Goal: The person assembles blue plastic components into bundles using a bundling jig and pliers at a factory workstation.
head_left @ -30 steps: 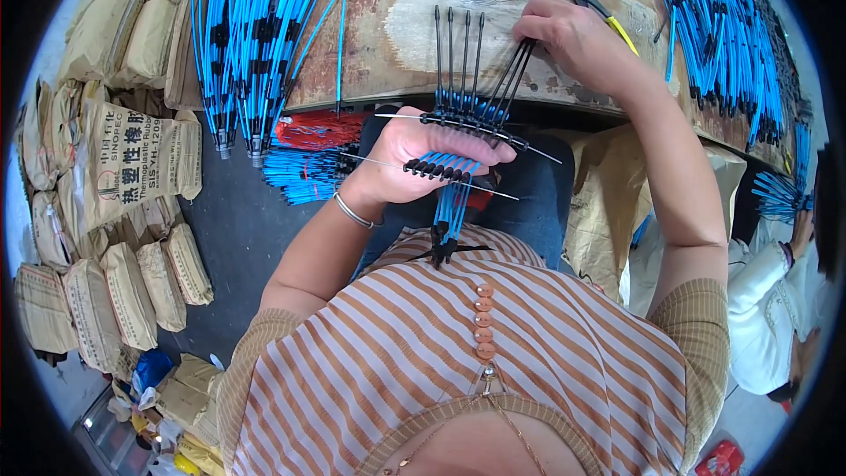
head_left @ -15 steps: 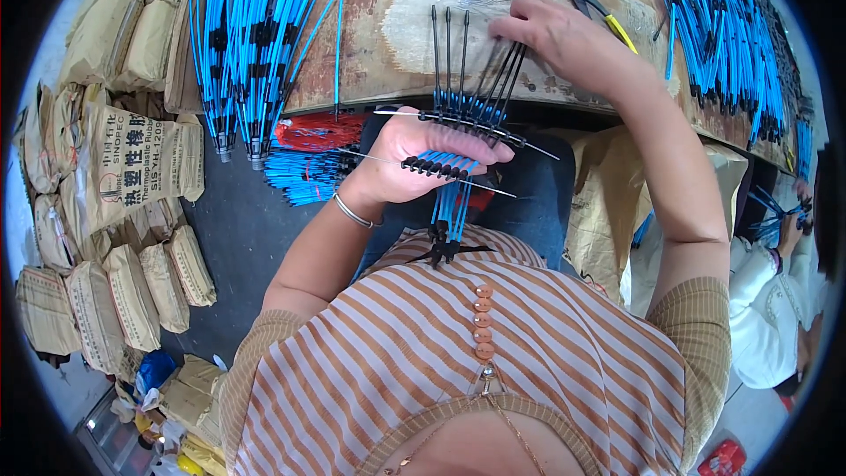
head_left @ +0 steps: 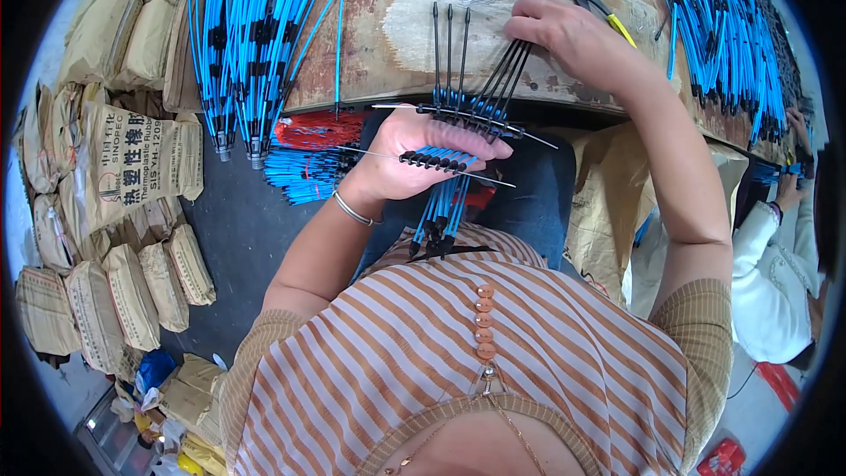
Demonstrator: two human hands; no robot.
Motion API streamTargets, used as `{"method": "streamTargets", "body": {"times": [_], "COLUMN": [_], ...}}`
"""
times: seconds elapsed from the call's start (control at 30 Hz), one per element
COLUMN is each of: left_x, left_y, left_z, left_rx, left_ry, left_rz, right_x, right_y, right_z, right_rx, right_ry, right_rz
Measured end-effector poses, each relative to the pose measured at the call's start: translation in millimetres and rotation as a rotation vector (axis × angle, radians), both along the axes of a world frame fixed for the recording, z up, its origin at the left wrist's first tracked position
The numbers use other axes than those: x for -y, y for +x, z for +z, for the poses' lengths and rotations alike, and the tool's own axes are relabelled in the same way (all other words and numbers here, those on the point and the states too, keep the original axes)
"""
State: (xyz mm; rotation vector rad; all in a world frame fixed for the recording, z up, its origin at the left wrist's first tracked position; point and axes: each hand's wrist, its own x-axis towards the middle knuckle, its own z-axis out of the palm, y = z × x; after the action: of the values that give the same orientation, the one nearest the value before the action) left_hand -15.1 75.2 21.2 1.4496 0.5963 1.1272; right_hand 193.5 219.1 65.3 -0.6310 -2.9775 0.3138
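My left hand (head_left: 397,145) is closed around the middle of a set of thin blue rods (head_left: 451,198) with black ends. Two thin metal wires (head_left: 493,181) cross the set, one on each side of my fingers, running through rows of black fittings (head_left: 432,161). At the far side, three black rod tips (head_left: 450,44) stand apart from the rest. My right hand (head_left: 568,40) pinches the tops of several other black tips (head_left: 504,79) and leans them to the right. The rods' near ends hang close to my striped shirt; my left palm hides part of their middle.
A worn wooden table (head_left: 361,53) lies ahead, with yellow-handled pliers (head_left: 608,13) on it. Blue rod bundles (head_left: 251,44) lie far left, more rods (head_left: 718,44) far right. Red (head_left: 317,132) and blue bundles (head_left: 300,176) sit beside my left arm. Paper sacks (head_left: 132,167) line the left; a co-worker's sleeve (head_left: 767,300) shows right.
My right hand has shifted slightly right with the pinched tips. The rods' near ends have swung and spread apart a little. At the right, the co-worker's arms have moved.
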Motion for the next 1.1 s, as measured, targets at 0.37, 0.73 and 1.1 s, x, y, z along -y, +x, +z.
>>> {"method": "streamTargets", "body": {"times": [0.37,0.73,1.1], "left_x": [-4,-4,-4], "left_y": [1,-1,-5], "left_z": [-4,-1,-9], "left_rx": [0.059,0.138,0.031], "left_ry": [0.049,-0.090,-0.032], "left_rz": [0.003,-0.069,-0.073], "right_x": [-6,-3,3], "right_y": [-3,-15,-12], "right_z": [-2,-5,-9], "right_rx": [0.015,0.051,0.082], "right_ry": [-0.041,0.144,0.183], "right_rz": [0.004,0.018,0.006]}}
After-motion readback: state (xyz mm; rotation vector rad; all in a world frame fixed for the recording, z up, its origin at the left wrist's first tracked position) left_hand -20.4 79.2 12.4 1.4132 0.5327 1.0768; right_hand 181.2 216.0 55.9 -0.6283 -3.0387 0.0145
